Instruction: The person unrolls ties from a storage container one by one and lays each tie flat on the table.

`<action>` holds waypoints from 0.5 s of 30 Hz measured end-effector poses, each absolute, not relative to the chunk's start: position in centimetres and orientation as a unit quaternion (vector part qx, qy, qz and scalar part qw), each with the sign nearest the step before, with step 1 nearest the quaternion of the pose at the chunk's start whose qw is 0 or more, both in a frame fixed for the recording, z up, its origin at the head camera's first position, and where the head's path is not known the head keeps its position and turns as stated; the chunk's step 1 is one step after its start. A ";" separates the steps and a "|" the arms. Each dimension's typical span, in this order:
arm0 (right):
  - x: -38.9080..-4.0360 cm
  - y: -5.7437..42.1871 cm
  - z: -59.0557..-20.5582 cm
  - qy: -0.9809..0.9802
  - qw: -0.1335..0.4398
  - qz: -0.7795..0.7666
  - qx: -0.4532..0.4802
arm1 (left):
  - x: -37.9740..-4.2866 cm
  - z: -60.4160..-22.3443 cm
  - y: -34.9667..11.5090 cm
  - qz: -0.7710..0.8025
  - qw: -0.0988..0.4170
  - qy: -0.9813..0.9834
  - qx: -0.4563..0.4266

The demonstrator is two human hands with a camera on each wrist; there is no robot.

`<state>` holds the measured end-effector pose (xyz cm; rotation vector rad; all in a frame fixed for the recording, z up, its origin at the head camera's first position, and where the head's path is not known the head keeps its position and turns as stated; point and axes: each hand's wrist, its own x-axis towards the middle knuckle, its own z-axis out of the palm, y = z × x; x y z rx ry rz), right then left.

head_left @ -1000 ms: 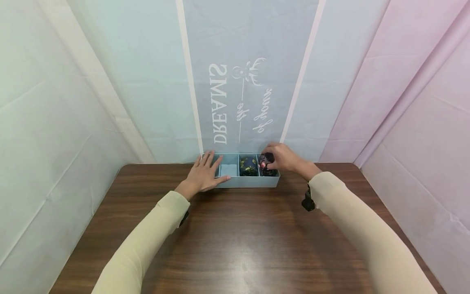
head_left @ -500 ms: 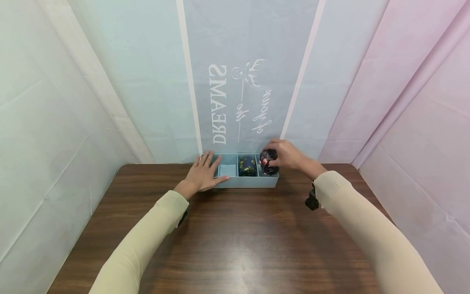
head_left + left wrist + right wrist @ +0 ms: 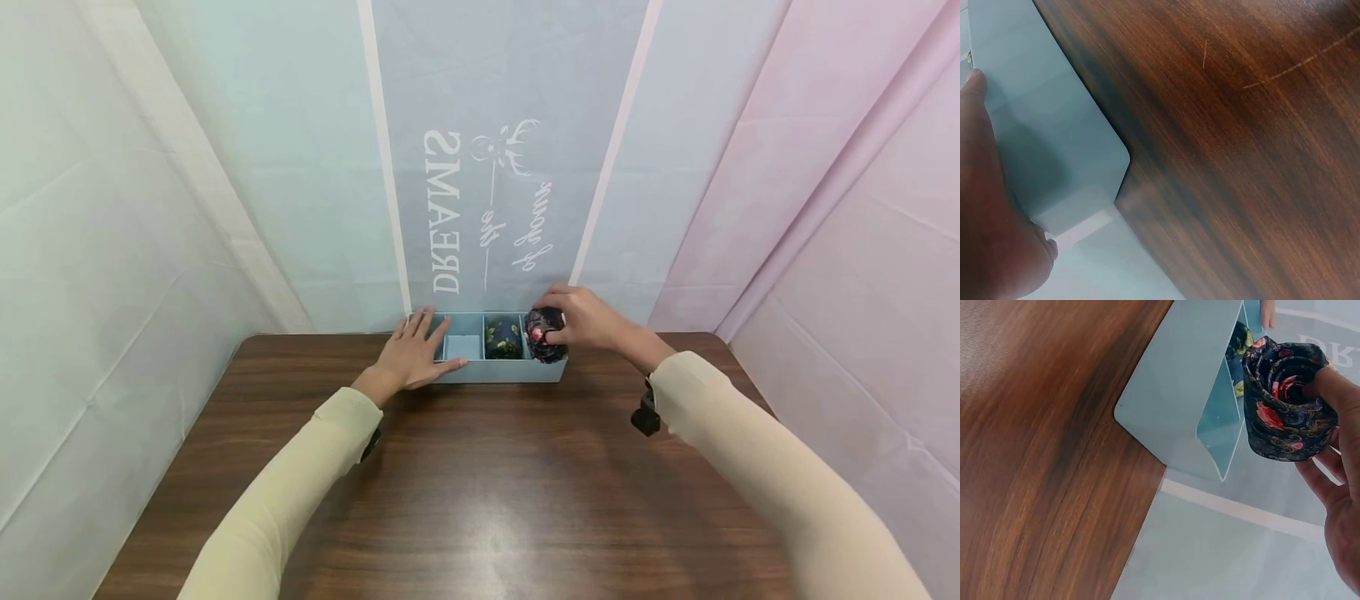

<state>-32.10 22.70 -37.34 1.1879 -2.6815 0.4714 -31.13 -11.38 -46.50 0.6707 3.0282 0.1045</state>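
Observation:
A light blue divided box [image 3: 498, 372] stands at the back of the table. My left hand [image 3: 408, 358] rests over its left end with the fingers spread and the thumb along the front rim. In my right hand [image 3: 588, 321] is a rolled dark floral necktie [image 3: 1282, 428], pinched with the thumb pressed into the coil. It hangs just above the right end compartment, and the right wrist view shows it apart from the box. A second rolled tie [image 3: 504, 340], navy with yellow flowers, sits in the compartment to its left.
The brown wooden table [image 3: 480, 492] stretches toward me in front of the box. Directly behind the box hangs a pale printed cloth [image 3: 487, 208]. White cloth walls [image 3: 90, 275] flank the table.
My right hand has lifted the dark floral tie up out of the right end compartment. My left hand has kept its place on the box.

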 end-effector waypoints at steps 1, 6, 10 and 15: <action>-32.0 22.6 -37.3 -0.897 0.086 0.158 0.403 | -31.1 -46.5 -11.4 0.035 0.018 0.976 0.216; -31.2 22.1 -37.4 -0.884 0.094 0.156 0.430 | -31.2 -46.5 -11.5 0.036 0.021 0.975 0.216; -30.3 21.6 -37.7 -0.878 0.090 0.159 0.443 | -31.4 -46.6 -11.5 0.035 0.023 0.975 0.217; -29.2 20.9 -38.0 -0.870 0.087 0.159 0.458 | -31.3 -46.5 -11.5 0.037 0.021 0.975 0.218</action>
